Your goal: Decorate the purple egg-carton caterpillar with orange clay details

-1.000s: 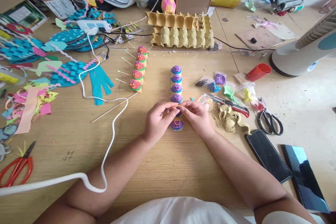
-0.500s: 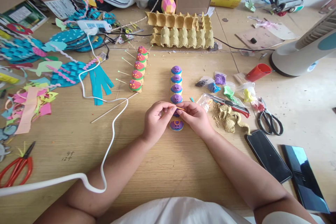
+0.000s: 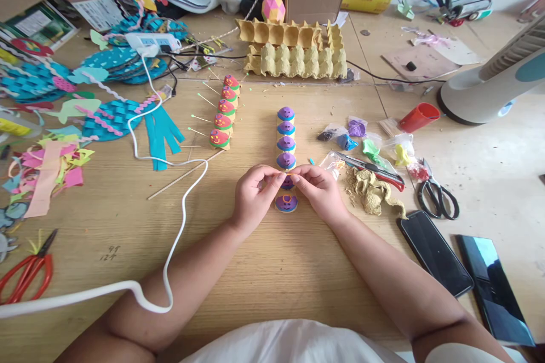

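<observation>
A thin orange clay strip is pinched at one end by my left hand and at the other by my right hand. Below it runs a column of egg-carton cups coated in purple and blue clay with small faces. The nearest purple cup carries an orange loop on its face. The cup behind it is partly covered by my fingers. Farther up, the purple cup just beyond my fingertips shows a face without orange on it.
Red-and-green clay cups with pin-like sticks stand left of centre. To the right lie clay bags, a utility knife, scissors and a phone. A white cable crosses the left side; egg cartons sit behind.
The orange strip and the fingertips have shifted slightly, and more of the purple cup beneath them now shows. Everything else stays in place.
</observation>
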{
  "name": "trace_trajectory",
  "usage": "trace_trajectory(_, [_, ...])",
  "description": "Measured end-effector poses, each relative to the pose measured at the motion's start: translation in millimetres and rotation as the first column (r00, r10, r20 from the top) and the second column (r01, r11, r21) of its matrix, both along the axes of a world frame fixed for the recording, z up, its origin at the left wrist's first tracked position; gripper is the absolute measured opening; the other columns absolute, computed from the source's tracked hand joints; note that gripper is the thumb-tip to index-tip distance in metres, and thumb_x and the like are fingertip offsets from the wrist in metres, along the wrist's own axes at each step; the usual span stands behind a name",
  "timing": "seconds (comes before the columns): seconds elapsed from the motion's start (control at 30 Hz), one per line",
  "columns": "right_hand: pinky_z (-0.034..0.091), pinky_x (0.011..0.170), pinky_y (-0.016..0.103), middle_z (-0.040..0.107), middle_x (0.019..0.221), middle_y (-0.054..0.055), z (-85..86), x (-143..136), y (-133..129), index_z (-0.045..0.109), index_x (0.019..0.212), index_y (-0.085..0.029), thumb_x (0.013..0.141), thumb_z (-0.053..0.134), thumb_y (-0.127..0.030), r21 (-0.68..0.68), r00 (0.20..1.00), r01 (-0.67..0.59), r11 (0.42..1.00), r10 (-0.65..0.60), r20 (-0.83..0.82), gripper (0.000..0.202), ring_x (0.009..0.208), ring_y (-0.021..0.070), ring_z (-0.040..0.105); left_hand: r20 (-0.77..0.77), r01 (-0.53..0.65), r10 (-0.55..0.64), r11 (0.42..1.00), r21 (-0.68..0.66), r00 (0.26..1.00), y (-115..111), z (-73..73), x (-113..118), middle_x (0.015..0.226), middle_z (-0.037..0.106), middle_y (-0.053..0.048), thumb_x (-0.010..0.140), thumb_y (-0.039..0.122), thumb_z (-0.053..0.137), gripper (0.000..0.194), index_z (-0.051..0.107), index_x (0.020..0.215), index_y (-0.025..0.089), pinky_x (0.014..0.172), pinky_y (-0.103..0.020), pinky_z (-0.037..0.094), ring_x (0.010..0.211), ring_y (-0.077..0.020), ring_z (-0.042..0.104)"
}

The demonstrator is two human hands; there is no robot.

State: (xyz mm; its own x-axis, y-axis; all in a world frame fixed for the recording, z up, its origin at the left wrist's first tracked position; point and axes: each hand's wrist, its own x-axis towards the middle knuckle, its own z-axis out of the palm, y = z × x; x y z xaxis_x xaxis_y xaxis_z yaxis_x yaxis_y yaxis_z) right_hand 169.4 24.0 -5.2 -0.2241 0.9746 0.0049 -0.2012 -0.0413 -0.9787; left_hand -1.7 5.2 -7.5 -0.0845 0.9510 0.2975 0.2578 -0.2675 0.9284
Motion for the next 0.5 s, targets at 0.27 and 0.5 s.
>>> trace_trajectory(0.27, [0.058,0.076,0.031,0.075,0.08,0.002,4.6,-1.0,-1.0,0.074,0.083,-0.021,0.082,0.078,-0.062,0.0,0.998,0.03,1.0,-0.03,0.056,0.041,0.076,0.0161,0.066,0.08,-0.003,0.007,0.999,-0.051,0.997,-2.2,4.1,0.8,0.087,0.075,-0.005,0.104,0.048,0.053,0.04,0.074,0.088,0.019,0.081,-0.029,0.053,0.085,-0.0173,0.068])
trace_trajectory(0.5, [0.056,0.073,0.03,0.072,0.078,0.002,4.3,-0.5,-0.5,0.073,0.081,-0.02,0.082,0.077,-0.065,0.016,0.996,0.038,0.999,-0.039,0.085,0.045,0.073,0.0151,0.064,0.045,0.025,-0.022,0.998,-0.051,0.999,-2.0,-0.5,2.1,0.091,0.075,-0.005,0.093,0.042,0.073,0.024,0.077,0.103,0.021,0.079,-0.029,0.054,0.081,-0.0166,0.066])
